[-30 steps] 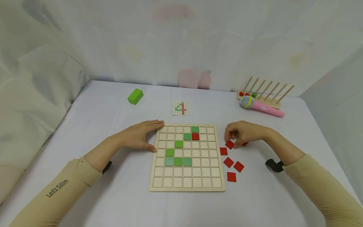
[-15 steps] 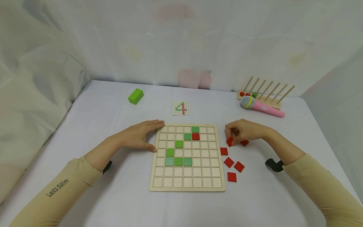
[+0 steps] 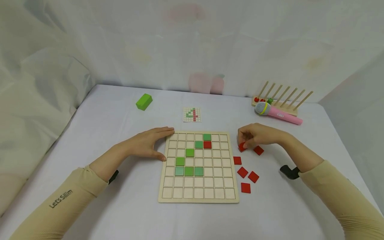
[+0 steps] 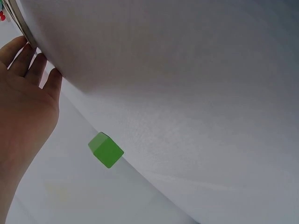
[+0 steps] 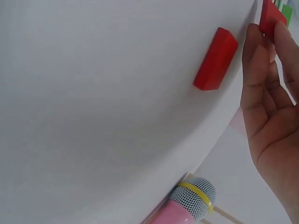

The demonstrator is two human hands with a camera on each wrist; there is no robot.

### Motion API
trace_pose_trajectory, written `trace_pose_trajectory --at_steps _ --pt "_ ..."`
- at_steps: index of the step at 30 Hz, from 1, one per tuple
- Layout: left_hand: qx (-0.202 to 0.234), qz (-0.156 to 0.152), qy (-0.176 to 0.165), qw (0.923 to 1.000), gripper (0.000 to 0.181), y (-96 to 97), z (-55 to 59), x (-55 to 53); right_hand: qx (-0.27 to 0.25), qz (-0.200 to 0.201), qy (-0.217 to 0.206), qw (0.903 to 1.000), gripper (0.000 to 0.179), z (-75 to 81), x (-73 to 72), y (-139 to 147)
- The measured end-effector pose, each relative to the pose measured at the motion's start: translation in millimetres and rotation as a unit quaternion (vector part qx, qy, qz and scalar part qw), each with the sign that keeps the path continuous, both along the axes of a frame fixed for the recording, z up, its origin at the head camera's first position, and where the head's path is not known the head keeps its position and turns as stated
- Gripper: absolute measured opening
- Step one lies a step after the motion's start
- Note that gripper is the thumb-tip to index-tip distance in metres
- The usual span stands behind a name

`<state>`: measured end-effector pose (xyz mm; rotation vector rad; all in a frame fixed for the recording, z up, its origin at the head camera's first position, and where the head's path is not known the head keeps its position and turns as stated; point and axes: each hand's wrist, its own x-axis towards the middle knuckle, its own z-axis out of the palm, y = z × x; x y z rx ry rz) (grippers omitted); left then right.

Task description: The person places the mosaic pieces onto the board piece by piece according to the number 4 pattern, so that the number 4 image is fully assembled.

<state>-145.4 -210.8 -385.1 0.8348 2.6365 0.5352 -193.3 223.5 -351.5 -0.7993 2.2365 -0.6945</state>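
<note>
A wooden grid board (image 3: 183,181) lies in the middle of the table, with several green tiles (image 3: 189,152) and one red tile (image 3: 207,144) set in its squares. My left hand (image 3: 147,142) rests at the board's left edge, fingers straight and touching the rim; the left wrist view shows the fingertips against it. Right of the board, my right hand (image 3: 258,134) pinches a red square tile (image 5: 271,18) between thumb and fingers. Another red tile (image 3: 259,150) lies close to that hand, and several more red tiles (image 3: 242,172) are spread along the board's right side.
A small pattern card (image 3: 192,114) lies behind the board. Further left stands a green block (image 3: 144,101). At the back right, a pink toy microphone (image 3: 279,113) lies in front of a wooden peg stand (image 3: 289,110). White cloth hangs behind and at both sides.
My right hand has closed thumb and fingers on a red tile and lifted it slightly, moving a little away from me. The left hand stays at the board's edge.
</note>
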Motion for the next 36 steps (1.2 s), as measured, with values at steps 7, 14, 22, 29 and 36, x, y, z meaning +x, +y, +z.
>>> trace_pose_trajectory --at_steps 7,14,22,29,36 --pt "-0.005 0.002 -0.005 1.0000 0.105 0.8 0.3 -0.7 -0.011 -0.021 0.006 0.9997 0.005 7.4 -1.8 -9.5" --pt "-0.001 0.002 -0.013 0.9999 0.104 2.2 0.7 -1.0 -0.054 -0.035 -0.024 0.9976 0.006 9.0 -1.3 -27.5" --pt "-0.002 0.004 -0.013 0.9999 0.104 2.2 1.0 -0.1 -0.075 -0.008 -0.034 0.9965 0.008 11.2 2.0 -51.9" --pt "-0.006 0.008 -0.009 0.9999 0.105 1.2 1.0 0.8 -0.069 0.012 -0.001 0.9976 0.012 10.3 1.7 -70.8" --pt "-0.002 0.005 -0.008 1.0000 0.105 1.0 1.2 0.8 -0.062 0.028 0.000 0.9977 0.016 8.5 5.3 -88.3"
